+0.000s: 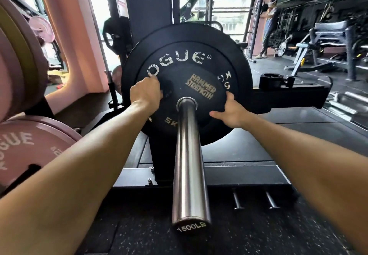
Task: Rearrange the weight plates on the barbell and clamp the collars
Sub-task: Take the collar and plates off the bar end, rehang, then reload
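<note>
**Still loading: small plate on the sleeve, collar not yet fitted**

Presently the person stands at the end of the barbell sleeve (190, 155), both arms out. A small black Hammer Strength plate (194, 97) sits on the sleeve, against a larger black Rogue plate (179, 59) behind it; whether the two are fully flush I cannot tell. The left hand (146, 92) grips the small plate's left rim, fingers curled into a cut-out. The right hand (232, 111) presses its right rim with fingers spread and fairly straight, thumb toward the hub.

Progress, as judged: two plates are on this side, the smaller outermost. Most of the sleeve toward its end cap is bare, with no collar on it. A black collar (275, 80) lies on the rack arm (288, 97), just right of the plates. Remaining: seat the plate, then fetch and clamp the collar. The bar's far end is out of view. Pink plates (29, 141) are stored at the left.
</note>
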